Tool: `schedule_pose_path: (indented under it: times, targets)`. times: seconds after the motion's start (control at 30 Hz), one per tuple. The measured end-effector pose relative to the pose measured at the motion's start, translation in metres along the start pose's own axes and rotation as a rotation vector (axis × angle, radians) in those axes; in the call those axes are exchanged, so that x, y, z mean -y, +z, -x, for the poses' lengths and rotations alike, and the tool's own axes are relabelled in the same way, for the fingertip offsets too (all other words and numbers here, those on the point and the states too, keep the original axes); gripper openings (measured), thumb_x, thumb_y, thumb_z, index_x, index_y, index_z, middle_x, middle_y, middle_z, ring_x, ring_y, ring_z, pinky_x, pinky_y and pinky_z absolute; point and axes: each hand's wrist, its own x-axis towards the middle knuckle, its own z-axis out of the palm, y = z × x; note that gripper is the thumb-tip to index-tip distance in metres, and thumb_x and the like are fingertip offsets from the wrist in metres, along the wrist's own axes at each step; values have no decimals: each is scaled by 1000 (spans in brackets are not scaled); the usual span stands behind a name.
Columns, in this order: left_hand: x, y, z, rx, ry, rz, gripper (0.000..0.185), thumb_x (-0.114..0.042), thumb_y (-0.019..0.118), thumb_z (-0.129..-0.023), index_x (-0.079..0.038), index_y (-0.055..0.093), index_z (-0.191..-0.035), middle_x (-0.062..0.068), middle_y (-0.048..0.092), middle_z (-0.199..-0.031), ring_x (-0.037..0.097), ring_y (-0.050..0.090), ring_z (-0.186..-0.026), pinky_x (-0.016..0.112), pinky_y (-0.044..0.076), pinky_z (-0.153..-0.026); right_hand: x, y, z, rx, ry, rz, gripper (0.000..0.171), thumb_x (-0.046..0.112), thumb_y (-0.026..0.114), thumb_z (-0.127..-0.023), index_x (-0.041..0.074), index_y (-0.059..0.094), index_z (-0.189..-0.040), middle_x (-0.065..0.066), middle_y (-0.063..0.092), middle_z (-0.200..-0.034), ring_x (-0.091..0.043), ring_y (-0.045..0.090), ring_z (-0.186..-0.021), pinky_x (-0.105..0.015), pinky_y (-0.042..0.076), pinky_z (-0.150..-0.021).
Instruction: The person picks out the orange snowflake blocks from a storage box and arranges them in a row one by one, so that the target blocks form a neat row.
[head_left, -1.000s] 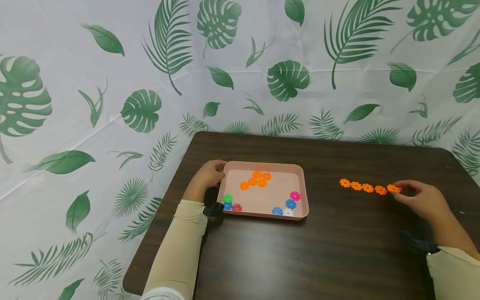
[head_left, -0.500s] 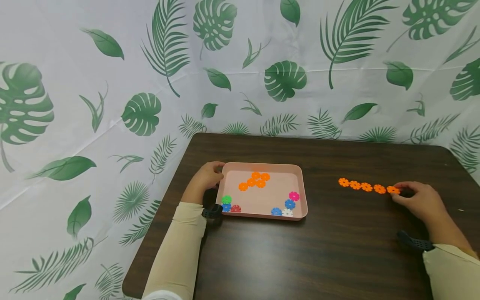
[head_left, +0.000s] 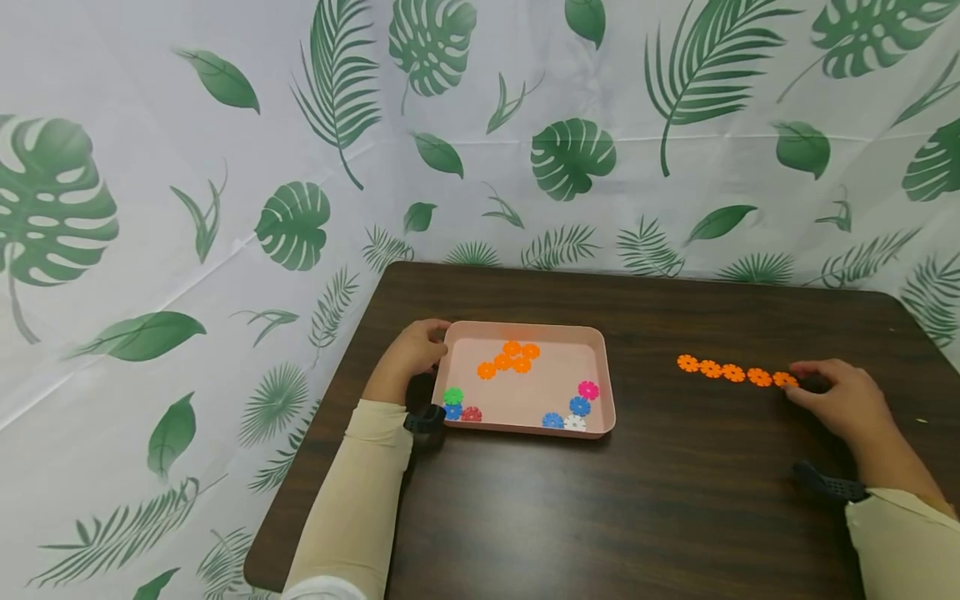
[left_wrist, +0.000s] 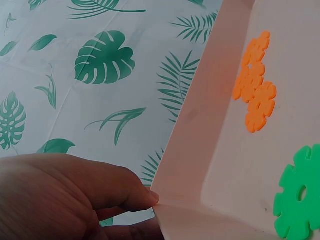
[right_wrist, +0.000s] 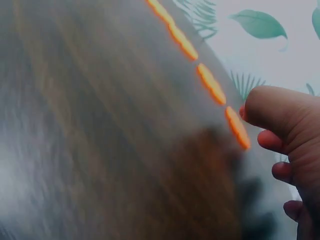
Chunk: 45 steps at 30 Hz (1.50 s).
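My left hand point(head_left: 411, 353) holds the left edge of a pink tray point(head_left: 551, 382); in the left wrist view, the thumb point(left_wrist: 125, 187) lies at the tray's corner, with other fingers lower beside the wall. Orange notched snowflake discs point(head_left: 503, 362) lie grouped in the tray. On the table, several more orange discs point(head_left: 732, 372) form a row to the tray's right. At the row's right end, my right hand point(head_left: 851, 400) pinches the last orange disc point(head_left: 784, 380) at its right edge. The right wrist view shows that disc point(right_wrist: 237, 129) flat beside the thumb tip.
A green disc point(head_left: 453, 396), blue disc point(head_left: 453, 412) and red disc point(head_left: 472, 414) sit in the tray's near left corner. Near its right side are a pink disc point(head_left: 588, 390), blue discs point(head_left: 580, 407) and a white disc point(head_left: 574, 423). A leaf-patterned cloth point(head_left: 450, 208) hangs behind the dark table point(head_left: 525, 517).
The last orange disc has settled slightly lower at the end of the row, with my right hand still at it. My left hand and the tray stay in place; the head view shifts a little.
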Motion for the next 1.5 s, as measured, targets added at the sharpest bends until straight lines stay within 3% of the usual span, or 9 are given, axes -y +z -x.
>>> schedule_pose_path:
  times: [0.13, 0.27, 0.43, 0.6, 0.73, 0.9, 1.1, 1.23, 1.5]
  targets:
    - [0, -2, -2, 1, 22, 5, 53, -12, 60, -89, -15, 51, -141, 16, 62, -114, 26, 66, -85, 39, 59, -72, 17, -3, -4, -17, -50, -29, 53, 39, 64, -93, -2, 58, -125, -34, 45, -130, -55, 35, -117, -69, 27, -89]
    - [0, -3, -4, 7, 10, 3, 53, -12, 60, -89, -16, 51, -141, 15, 62, -113, 26, 66, -85, 38, 59, -72, 52, -6, -14, -49, -134, -48, 47, 34, 67, -91, 0, 60, -123, -29, 51, -128, -50, 42, -113, -67, 32, -87]
    - [1, -3, -3, 5, -13, -8, 53, -14, 62, -89, -18, 51, -141, 12, 62, -110, 26, 65, -85, 36, 58, -71, 116, -3, -30, -90, -286, -87, 39, 27, 72, -89, 5, 65, -119, -18, 58, -121, -40, 49, -110, -63, 38, -87]
    - [3, -3, -4, 4, 8, -10, 53, -14, 61, -89, -17, 52, -141, 13, 63, -109, 25, 65, -83, 36, 58, -70, 187, 16, -48, -79, -424, -145, 35, 22, 77, -84, 8, 69, -116, -11, 62, -115, -33, 52, -109, -57, 42, -89]
    - [5, -3, -5, 10, 28, -3, 54, -13, 60, -88, -14, 51, -141, 14, 63, -108, 25, 65, -81, 35, 58, -68, 239, 41, -64, -11, -534, -162, 35, 22, 80, -81, 11, 71, -114, -6, 65, -110, -28, 55, -107, -54, 44, -93]
    - [5, -4, -3, 12, 32, 10, 54, -12, 60, -88, -14, 51, -141, 14, 63, -108, 24, 66, -80, 36, 58, -69, 300, 78, -74, 154, -653, -171, 31, 23, 79, -82, 13, 73, -111, -3, 66, -104, -24, 56, -100, -47, 48, -89]
    - [4, -5, -2, 15, 36, 24, 54, -11, 60, -88, -14, 51, -141, 14, 63, -106, 24, 65, -80, 35, 57, -68, 350, 122, -81, 289, -787, -114, 30, 23, 78, -82, 7, 75, -107, -6, 66, -99, -25, 57, -92, -42, 48, -82]
    - [5, -4, -2, 15, 32, 27, 54, -10, 60, -88, -13, 52, -141, 14, 63, -106, 25, 65, -80, 36, 58, -68, 369, 144, -80, 336, -803, -93, 29, 23, 78, -81, 6, 74, -104, -8, 66, -96, -27, 57, -88, -39, 47, -80]
    - [4, -7, -1, 11, 33, -4, 52, -12, 61, -89, -14, 52, -140, 13, 63, -106, 25, 64, -80, 35, 58, -67, 390, 160, -77, 429, -718, -124, 31, 23, 80, -81, 10, 74, -108, -3, 67, -102, -23, 58, -91, -35, 50, -83]
